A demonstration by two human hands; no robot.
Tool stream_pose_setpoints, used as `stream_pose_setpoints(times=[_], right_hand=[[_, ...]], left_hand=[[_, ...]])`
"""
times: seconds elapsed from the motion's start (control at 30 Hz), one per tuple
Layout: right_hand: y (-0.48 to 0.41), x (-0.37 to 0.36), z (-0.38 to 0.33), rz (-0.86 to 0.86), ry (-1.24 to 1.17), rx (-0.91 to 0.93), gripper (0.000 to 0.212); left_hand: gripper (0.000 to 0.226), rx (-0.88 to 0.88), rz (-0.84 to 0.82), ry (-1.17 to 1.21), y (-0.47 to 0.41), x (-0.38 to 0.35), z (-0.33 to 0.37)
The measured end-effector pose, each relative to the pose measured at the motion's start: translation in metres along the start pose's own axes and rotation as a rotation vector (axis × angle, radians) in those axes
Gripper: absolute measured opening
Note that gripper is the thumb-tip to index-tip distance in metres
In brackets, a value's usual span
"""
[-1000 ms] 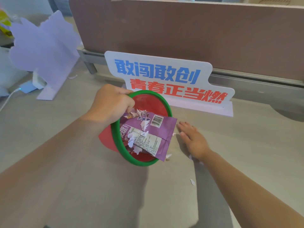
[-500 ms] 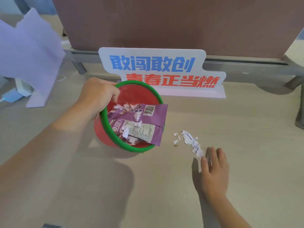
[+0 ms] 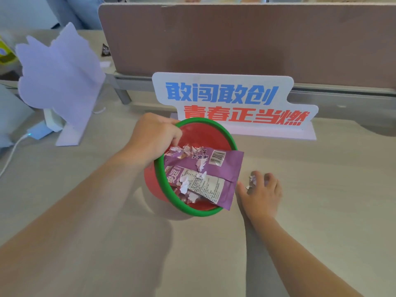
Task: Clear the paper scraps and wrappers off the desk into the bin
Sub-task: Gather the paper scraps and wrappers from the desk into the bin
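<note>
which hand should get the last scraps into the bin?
Right. The right hand already lies over the paper scraps on the desk, just beside the bin. The left hand grips the bin's rim, tilting it that way.

Right hand [image 3: 260, 190], half a second ago flat on the surface [image 3: 321, 211] below the loose paper scraps [image 3: 252, 181], now sits over them beside the bin [image 3: 194, 211], fingers covering most; only a few bits show.
</note>
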State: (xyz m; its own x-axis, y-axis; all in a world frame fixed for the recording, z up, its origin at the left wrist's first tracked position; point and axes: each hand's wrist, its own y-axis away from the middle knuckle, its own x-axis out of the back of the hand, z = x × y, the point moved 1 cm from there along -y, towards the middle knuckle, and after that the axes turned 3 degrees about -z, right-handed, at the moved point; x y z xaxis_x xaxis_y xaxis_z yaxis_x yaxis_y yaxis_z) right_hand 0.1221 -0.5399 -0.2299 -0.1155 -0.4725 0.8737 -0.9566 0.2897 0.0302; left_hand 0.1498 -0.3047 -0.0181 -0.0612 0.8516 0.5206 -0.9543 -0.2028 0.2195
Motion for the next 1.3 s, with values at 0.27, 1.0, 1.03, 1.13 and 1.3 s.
stream_pose_setpoints(times=[0.27,1.0,1.03,1.13,1.3], right_hand=[[-0.026,0.009,0.007,-0.063,0.072,0.386,0.018],[-0.005,0.144,-0.110,0.107,-0.631,0.071,0.026],[0.005,0.143,-0.127,0.026,-0.604,0.145,0.024],[0.025,0.109,-0.163,-0.242,-0.277,0.337,0.026],[0.039,0.064,-0.171,-0.343,-0.022,0.413,0.063]], left_hand=[[0.055,0.010,-0.020,-0.018,-0.009,-0.009,0.001],[0.031,-0.001,-0.065,-0.048,-0.002,-0.019,0.007],[0.032,-0.003,-0.061,-0.048,0.000,-0.018,0.008],[0.036,-0.017,-0.059,-0.012,0.006,-0.014,0.012],[0.028,-0.048,-0.059,-0.022,0.010,-0.009,0.010]])
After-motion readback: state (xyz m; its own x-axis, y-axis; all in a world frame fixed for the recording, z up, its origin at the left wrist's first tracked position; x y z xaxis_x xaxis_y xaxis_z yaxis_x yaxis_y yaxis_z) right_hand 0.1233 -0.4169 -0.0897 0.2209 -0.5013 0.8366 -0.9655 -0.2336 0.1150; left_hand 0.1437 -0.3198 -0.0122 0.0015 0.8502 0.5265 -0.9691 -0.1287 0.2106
